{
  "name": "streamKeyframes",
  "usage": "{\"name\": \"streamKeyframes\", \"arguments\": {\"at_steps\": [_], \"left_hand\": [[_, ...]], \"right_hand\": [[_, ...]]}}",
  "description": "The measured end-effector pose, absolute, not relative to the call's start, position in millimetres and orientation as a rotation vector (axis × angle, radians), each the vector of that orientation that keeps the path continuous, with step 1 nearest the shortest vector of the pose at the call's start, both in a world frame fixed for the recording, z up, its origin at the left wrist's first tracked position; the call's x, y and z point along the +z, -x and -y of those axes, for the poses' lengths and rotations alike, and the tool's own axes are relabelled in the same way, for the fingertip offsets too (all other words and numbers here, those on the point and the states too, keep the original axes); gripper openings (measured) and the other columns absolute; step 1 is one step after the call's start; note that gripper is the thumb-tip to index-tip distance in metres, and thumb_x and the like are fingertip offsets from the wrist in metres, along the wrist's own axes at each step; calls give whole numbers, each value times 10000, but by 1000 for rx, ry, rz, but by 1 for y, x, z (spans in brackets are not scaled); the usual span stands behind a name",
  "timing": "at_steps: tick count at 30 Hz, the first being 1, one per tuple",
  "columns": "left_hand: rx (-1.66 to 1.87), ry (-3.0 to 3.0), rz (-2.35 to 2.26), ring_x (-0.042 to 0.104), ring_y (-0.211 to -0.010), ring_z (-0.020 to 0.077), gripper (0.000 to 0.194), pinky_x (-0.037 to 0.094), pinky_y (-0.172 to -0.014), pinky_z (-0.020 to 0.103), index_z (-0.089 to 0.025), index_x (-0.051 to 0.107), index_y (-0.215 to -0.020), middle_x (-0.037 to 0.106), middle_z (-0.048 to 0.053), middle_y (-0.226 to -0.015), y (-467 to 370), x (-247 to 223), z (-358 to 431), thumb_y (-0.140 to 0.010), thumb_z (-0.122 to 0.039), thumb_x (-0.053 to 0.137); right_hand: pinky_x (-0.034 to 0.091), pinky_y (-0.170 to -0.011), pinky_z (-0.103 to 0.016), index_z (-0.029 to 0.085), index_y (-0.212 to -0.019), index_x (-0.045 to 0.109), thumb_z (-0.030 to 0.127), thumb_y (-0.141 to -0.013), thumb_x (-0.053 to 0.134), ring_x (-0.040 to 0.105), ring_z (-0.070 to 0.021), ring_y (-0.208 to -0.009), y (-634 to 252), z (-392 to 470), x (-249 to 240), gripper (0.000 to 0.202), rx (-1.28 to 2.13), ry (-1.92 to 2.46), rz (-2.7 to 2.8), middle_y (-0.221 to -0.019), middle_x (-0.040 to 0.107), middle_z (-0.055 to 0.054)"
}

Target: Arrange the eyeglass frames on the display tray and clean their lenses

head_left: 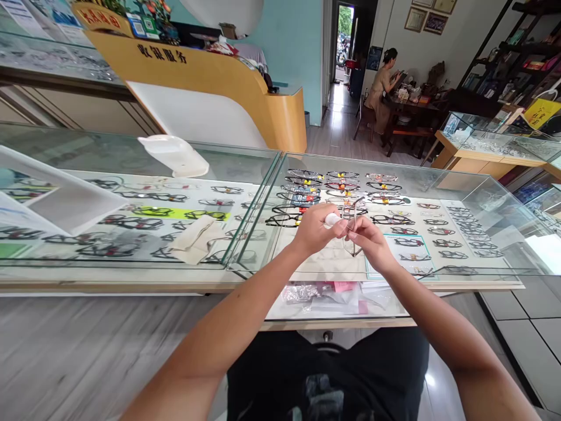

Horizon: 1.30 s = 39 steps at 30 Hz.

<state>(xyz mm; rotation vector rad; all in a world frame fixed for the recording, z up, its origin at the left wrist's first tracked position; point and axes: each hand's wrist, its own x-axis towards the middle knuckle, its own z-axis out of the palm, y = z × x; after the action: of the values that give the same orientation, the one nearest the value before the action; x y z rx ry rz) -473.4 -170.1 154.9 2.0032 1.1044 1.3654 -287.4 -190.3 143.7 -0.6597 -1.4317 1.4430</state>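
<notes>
A pair of thin-rimmed glasses [355, 248] with clear lenses is up over the glass case [323, 264], its slim frame pinched in the fingers of the right hand [369, 238]. The left hand [316, 229] is closed round a small, smooth white piece [332, 220], whose kind I cannot tell; the two hands meet at the frame, fingertips close together. Under the clear, flat, hard-edged panes, dark and coloured frames [342, 186] sit in rows, some with yellow or red bits at the middle, and the glass stands between them and the hands. To the left, a creased beige cloth [198, 238] lies near the seam of the two cases, and beyond it are a rounded glossy white holder [174, 155] and an angular white stand [79, 202]. Crinkly clear bags [302, 293] fill the shelf below. Past the cases, a curved wooden desk [210, 73] stands at the left and a seated person [382, 88] is at a dark table [414, 105]
</notes>
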Motion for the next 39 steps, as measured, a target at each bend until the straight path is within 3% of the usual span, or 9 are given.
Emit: {"name": "streamKeyframes", "arguments": {"at_steps": [9,15,20,29,33,36,39], "left_hand": [[1388,-1952,-1094,475,-638,194,635,359,-649,370,-241,485,-645,534,16,-628,472,151,172,-942,-802,469],[1277,-2084,-1168,487,-640,204,551,368,-657,372,-246,481,-660,552,23,-633,471,144,170,-904,-737,534],[1162,-2180,-1171,497,-652,218,477,358,-667,372,-251,487,-681,547,17,-627,464,139,172,-857,-684,582],[1445,-1771,-1229,436,-665,192,628,343,-648,346,-243,505,-745,494,7,-691,485,145,161,-912,-847,466],[1711,-1507,-1572,513,-759,199,408,421,-744,326,-244,496,-871,509,-4,-787,518,144,137,-936,-626,625],[1785,-1260,-1895,627,-963,254,164,473,-992,394,-244,498,-992,623,28,-968,549,140,118,-942,-340,621],[1746,-1011,-2178,618,-1269,337,211,340,-1234,561,-244,480,-1085,674,95,-1208,580,133,105,-907,-160,556]], "right_hand": [[566,-896,-407,269,-826,604,534,-772,907,735,-233,-897,279,184,152,407,1531,693,1213,-899,751,-13],[600,-970,-431,273,-849,589,530,-775,891,745,-239,-981,270,176,155,403,1511,698,1140,-909,733,-18],[601,-947,-409,269,-805,598,511,-754,895,707,-219,-931,273,179,156,386,1545,701,1123,-931,738,-20],[591,-909,-392,269,-834,590,528,-771,880,708,-226,-940,272,178,156,393,1544,711,1133,-933,720,-28],[587,-903,-399,271,-836,592,531,-766,886,709,-241,-983,271,177,156,399,1548,710,1142,-941,721,-35],[578,-878,-392,275,-832,602,518,-751,899,704,-241,-974,270,178,156,393,1562,703,1126,-936,725,-33],[563,-848,-366,271,-825,607,496,-742,912,702,-223,-948,270,178,156,389,1577,700,1106,-925,724,-27]]}}
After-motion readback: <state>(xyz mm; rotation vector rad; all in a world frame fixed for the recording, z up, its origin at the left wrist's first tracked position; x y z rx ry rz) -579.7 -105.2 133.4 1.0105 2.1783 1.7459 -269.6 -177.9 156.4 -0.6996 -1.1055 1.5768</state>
